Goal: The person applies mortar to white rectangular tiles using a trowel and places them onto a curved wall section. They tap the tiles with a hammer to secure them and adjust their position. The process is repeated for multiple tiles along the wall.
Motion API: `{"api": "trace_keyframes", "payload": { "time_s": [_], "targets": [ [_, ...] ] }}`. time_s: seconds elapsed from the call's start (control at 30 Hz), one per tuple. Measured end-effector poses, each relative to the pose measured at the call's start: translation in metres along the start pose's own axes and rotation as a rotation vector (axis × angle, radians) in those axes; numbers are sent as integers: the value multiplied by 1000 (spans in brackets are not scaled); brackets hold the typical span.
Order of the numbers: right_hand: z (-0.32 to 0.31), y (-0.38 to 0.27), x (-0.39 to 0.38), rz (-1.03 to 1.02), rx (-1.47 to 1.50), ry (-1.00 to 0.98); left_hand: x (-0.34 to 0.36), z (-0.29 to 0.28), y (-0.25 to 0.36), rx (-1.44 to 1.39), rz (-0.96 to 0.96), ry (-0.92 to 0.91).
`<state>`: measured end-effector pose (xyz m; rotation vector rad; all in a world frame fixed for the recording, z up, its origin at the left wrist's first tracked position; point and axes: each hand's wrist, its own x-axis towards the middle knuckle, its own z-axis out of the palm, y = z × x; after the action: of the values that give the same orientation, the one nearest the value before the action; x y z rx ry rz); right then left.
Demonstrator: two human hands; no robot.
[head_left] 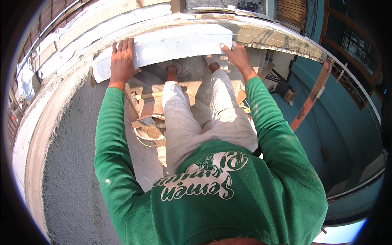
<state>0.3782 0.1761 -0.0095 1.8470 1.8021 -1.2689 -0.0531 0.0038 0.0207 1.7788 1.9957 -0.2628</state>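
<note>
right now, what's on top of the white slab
On the white slab, the left hand lies over its left part; the right hand touches its right end. What the slab covers is hidden.

The left arm [112,134] and right arm [275,114] are stretched forward, green-sleeved down to the bare wrists just behind the hands. The left hand [122,63] is laid with its back showing, its fingers [125,45] extended nearly straight ahead of the wrist, its thumb set to the inner side. The right hand [239,58] is held well apart, thumb pointed inward, fingers partly hidden.
</note>
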Motion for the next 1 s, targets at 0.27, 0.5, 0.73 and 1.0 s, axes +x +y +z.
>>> {"api": "trace_keyframes", "payload": {
  "time_s": [0.27,0.5,0.73,1.0],
  "targets": [
    [4,2,-9,-16,-36,38,0,7,-4,-119,55,-11],
    [11,4,-18,28,-45,42,-1,5,-3,-149,67,-22],
    [17,8,-20,21,-16,101,-1,13,-4,-178,47,-48],
    [16,18,-10,43,3,64,-5,16,-3,-125,45,18]
  ]
}}
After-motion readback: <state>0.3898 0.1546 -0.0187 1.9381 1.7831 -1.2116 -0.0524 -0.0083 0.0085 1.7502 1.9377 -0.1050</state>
